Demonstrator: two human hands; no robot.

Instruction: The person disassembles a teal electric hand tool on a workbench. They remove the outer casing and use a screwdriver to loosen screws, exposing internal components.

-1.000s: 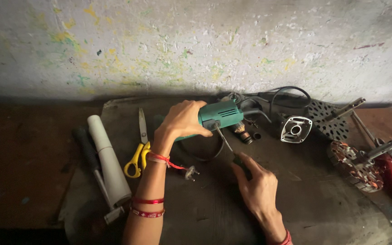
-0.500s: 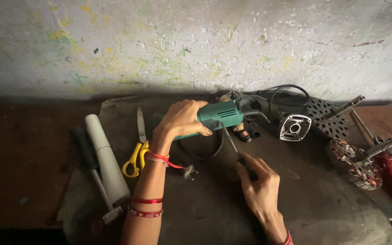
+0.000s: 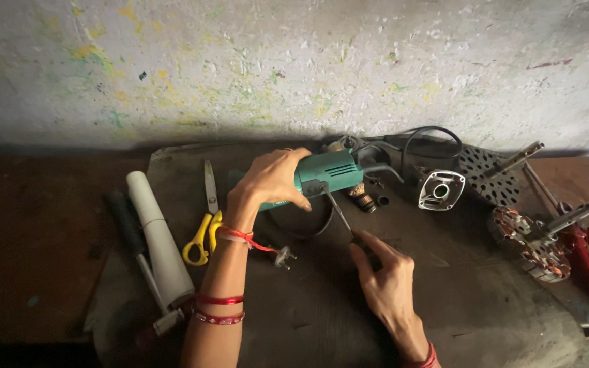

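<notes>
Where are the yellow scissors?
The scissors lie on the left of the dark mat in the head view, between the white tube and the left hand, blades pointing toward the wall.

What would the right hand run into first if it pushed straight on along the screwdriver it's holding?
The right hand points up-left along the screwdriver, whose tip looks to reach the green tool body held by the left hand. That body comes first, though depth is hard to judge.

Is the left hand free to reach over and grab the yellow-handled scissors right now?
Probably not as it stands: the left hand is wrapped around the green power tool body. The yellow-handled scissors lie uncovered just beside its wrist on the dark mat, so the path looks free once it lets go.
</notes>
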